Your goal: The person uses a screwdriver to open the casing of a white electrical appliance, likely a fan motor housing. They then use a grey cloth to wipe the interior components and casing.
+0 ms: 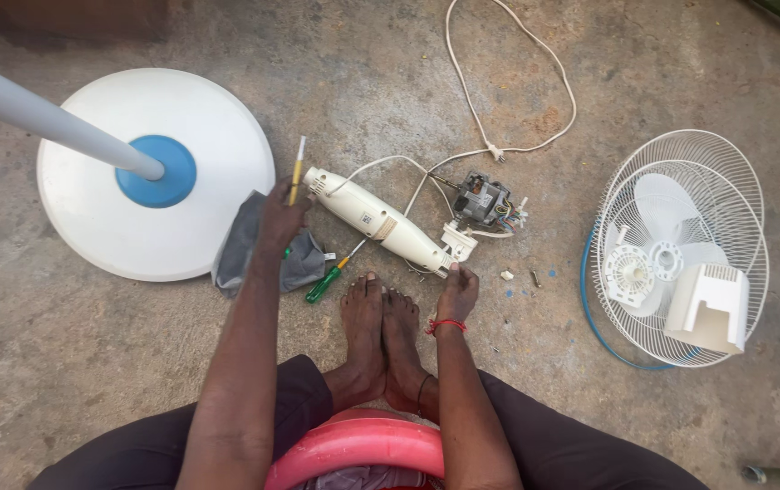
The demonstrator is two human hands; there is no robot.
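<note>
My left hand point(279, 220) grips a thin yellow-handled tool point(296, 171) that points up, just left of a white fan neck housing point(377, 221) lying on the concrete floor. My right hand point(457, 290) rests its fingers on the lower right end of that housing, near a white bracket point(459, 241). A bare fan motor point(482, 200) with coloured wires lies just beyond, joined to a white power cord point(517, 82). A green-handled screwdriver point(331, 278) lies by my bare feet point(381, 331).
A round white fan base point(217, 136) with a blue collar and a white pole stands at left, a grey cloth point(243, 245) beside it. At right lie wire fan guards point(680, 245) holding blades and a white cover. Small screws point(535, 278) dot the floor. I sit on a red stool point(358, 445).
</note>
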